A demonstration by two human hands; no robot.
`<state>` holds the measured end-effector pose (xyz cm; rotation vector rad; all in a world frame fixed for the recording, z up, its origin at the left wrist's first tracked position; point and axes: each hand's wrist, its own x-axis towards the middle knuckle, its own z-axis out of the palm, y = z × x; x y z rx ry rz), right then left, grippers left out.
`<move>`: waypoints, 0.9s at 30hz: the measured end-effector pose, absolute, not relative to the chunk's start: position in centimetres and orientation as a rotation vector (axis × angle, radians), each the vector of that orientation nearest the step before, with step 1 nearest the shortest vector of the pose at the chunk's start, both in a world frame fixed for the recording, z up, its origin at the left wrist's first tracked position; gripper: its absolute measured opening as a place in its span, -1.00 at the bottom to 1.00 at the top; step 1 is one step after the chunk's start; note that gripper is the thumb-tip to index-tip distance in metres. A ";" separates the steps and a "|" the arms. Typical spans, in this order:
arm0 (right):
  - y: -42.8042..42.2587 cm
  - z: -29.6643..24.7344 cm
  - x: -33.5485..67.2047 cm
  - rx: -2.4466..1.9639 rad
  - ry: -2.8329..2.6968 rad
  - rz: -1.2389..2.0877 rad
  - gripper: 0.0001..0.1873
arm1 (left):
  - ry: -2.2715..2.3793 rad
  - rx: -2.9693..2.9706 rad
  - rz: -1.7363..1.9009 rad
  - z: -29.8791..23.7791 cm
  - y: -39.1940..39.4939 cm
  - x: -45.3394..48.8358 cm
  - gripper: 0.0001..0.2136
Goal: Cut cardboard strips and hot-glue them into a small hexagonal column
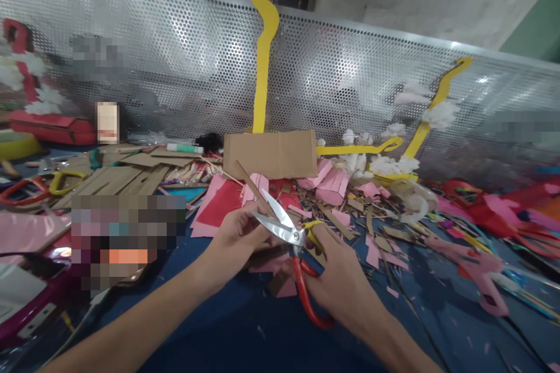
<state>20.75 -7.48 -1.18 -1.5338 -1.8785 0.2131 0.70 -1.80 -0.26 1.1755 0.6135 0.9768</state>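
My right hand [339,265] is wrapped round a pair of scissors [282,230] with red and yellow handles. The blades are spread and point up and left toward my left hand [238,239]. Between the fingers of that hand is a thin brown cardboard strip [250,182], whose upper end sticks out past the blades. Part of the strip is hidden by the fingers and blades. Beneath the hands, pink and brown paper scraps [284,285] lie on the dark blue table [245,326].
A brown cardboard box [269,154] stands ahead, with a tall yellow hooked shape [261,70] behind it. A pink glue gun [472,268] lies at right. Cardboard strips [116,186] are stacked at left. A perforated metal panel [188,58] runs along the back.
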 end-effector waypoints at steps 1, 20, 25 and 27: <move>-7.5 -1.2 20.8 -1.538 -1.881 0.207 -0.74 | 0.613 1.178 0.980 -0.3 -1.8 0.7 -0.69; -7.1 -1.6 21.0 -1.527 -1.889 0.144 -0.65 | 0.564 1.184 0.983 -0.4 -1.9 0.9 -0.68; -6.9 -1.9 21.2 -1.530 -1.880 0.112 -0.66 | 0.563 1.187 0.990 -0.7 -1.7 0.8 -0.69; -6.9 -1.9 21.3 -1.530 -1.869 0.109 -0.66 | 0.578 1.192 0.992 -1.1 -1.5 0.7 -0.70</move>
